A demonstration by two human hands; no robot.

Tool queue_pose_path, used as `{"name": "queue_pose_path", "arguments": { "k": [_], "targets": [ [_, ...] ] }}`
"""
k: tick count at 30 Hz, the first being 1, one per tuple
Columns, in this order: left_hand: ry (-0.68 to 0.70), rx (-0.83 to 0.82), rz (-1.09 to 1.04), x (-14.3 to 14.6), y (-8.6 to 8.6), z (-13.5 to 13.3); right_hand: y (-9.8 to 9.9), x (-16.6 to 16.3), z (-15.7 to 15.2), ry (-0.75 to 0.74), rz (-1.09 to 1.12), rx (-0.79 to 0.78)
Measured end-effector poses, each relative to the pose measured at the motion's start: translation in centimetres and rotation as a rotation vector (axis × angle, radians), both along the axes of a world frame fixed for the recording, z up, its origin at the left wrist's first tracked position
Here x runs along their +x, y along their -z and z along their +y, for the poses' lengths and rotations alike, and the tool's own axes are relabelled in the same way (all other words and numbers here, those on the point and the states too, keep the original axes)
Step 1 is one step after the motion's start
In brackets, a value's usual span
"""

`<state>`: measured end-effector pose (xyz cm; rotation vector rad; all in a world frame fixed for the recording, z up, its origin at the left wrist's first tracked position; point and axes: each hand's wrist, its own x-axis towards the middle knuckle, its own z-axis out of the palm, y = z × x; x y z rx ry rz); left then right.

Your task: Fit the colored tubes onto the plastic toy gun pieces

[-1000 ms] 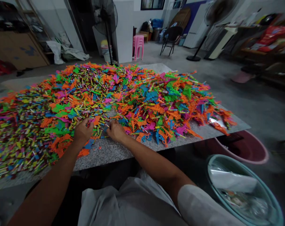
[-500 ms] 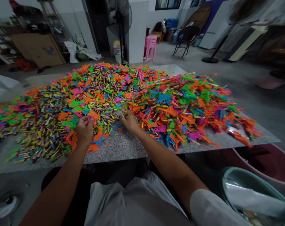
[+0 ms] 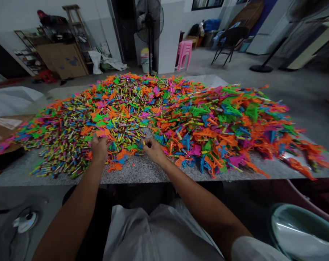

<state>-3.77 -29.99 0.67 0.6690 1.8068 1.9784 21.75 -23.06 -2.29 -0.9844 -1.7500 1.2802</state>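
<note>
A wide heap of small plastic toys covers the grey speckled table [image 3: 142, 172]. Flat gun-shaped pieces [image 3: 226, 139] in orange, green, blue and pink lie mixed with many short printed tubes [image 3: 55, 141]. My left hand [image 3: 99, 149] is at the heap's near middle, fingers bent against a flat orange plastic piece [image 3: 102, 133] that seems to be in its grasp; the fingertips are partly hidden. To its right, my right hand [image 3: 155, 149] is curled over the bare strip, thumb and forefinger pinching a small yellow tube [image 3: 144, 143].
A clear plastic bag [image 3: 292, 156] lies at the table's right end. Below that end stands a greenish tub [image 3: 278, 217]. Cardboard [image 3: 6, 132] and white sheeting [image 3: 14, 99] are at the left. Beyond the table stand a fan [image 3: 150, 21], pink stools [image 3: 184, 54] and a chair [image 3: 229, 41].
The view has swung left, so everything sits further right. My left hand has shifted left over the heap with the orange piece. My right hand has drawn slightly closer to me.
</note>
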Motion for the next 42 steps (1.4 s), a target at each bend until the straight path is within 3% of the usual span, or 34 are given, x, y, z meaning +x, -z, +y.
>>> {"name": "queue_pose_path", "arguments": {
  "k": [6,10,18,22,26,42],
  "targets": [
    [-0.003,-0.022,0.037,-0.2,1.3,-0.3,1.0,-0.3,-1.8,-0.174,-0.069,-0.066],
    [0.007,-0.038,0.069,0.4,0.8,-0.6,1.1,-0.3,-2.2,-0.190,-0.021,-0.131],
    [0.354,-0.024,-0.248,5.6,-1.8,-2.2,-2.4,-0.7,-2.1,-0.158,0.473,-0.386],
    [0.498,-0.034,-0.342,8.9,-2.2,-2.9,-3.6,-0.5,-2.2,-0.191,0.536,-0.391],
    [0.507,-0.041,-0.233,10.6,-2.6,-3.2,-3.7,-0.1,-2.2,-0.218,0.564,-0.387],
    [0.578,-0.072,-0.100,11.1,-3.0,-3.8,-3.9,1.6,-2.0,-0.270,0.507,-0.352]
  ]
}}
